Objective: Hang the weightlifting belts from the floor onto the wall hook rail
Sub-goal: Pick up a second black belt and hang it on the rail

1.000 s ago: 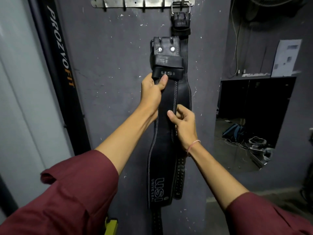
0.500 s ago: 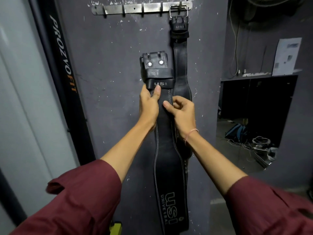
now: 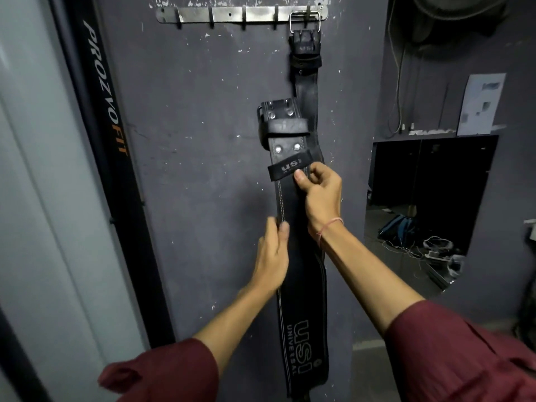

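- Up against the grey wall [image 3: 203,140], both forearms reach forward out of rolled dark-red sleeves [image 3: 162,372].
- The left hand [image 3: 272,256] sits lower, back toward the camera, thumb on the front and fingers curled round the left edge of the wide black leather weightlifting belt with white stitching [image 3: 293,227], gripping it.
- The right hand [image 3: 322,195] is higher, with a pink thread on its wrist; its thumb and bent fingers pinch the belt's right edge just under the black "USI" keeper loop [image 3: 287,169].
- Two belts are in view: the held one, and a narrower black belt [image 3: 307,85] behind it.
- One steel hook rail [image 3: 232,14] is screwed to the wall; the rear belt's metal buckle [image 3: 304,20] hangs from a hook near its right end.
- The held belt's long axis runs vertically, leaning slightly left at the top; its riveted buckle end [image 3: 280,111] points up, below the rail and not touching it, while the "USI UNIVERSAL" print sits near the bottom.
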### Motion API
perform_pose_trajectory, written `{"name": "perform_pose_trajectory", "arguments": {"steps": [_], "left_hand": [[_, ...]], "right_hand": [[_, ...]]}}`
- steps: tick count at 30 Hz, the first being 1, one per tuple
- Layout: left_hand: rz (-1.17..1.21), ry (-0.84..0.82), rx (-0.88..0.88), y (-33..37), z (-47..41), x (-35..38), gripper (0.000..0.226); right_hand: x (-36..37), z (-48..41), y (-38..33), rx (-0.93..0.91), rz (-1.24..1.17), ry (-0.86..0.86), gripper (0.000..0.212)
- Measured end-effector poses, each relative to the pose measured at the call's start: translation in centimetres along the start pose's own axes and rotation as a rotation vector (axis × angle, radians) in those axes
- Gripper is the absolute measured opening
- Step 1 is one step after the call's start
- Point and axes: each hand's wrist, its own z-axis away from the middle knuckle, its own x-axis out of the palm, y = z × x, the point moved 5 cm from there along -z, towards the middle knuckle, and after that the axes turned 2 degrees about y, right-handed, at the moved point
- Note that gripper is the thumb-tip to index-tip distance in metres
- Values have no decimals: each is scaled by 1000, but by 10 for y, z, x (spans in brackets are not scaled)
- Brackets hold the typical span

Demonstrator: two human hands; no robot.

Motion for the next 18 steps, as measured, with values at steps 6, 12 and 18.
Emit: {"name": "perform_pose_trajectory", "arguments": {"steps": [6, 12, 18], "left_hand": [[408, 197, -170, 56, -90, -29, 31], [469, 183, -250, 55, -130, -55, 38], [456, 280, -100, 57, -118, -61, 16]], "right_hand": [[1, 25, 22, 26, 79, -26, 29], [6, 42, 26, 58, 50, -98, 5], [11, 49, 25, 99, 58, -146, 16]]}}
